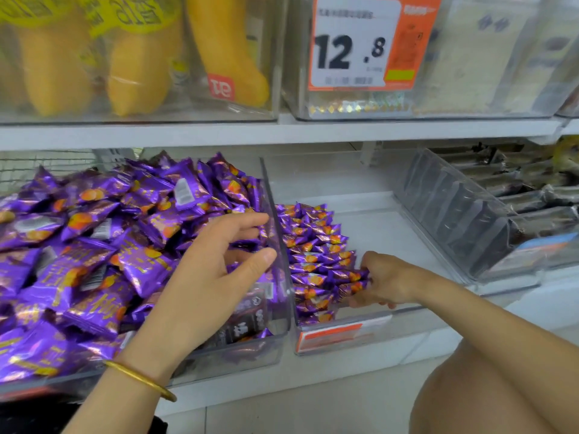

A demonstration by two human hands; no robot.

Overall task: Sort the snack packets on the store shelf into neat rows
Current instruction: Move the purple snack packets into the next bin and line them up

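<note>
Row-filling under way: right grip (385, 278) pinching purple packets (351, 281) at near end of row (313, 242) in right bin (376, 332); left grip (213, 277) spread above loose pile (94, 239), left bin (235, 355). Next: tuck tight against row.

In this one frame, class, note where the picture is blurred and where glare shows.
Head view: small print on the price tag and the pale packs top right are blurred; same view, bright glints speckle the foil of the purple packets.
</note>
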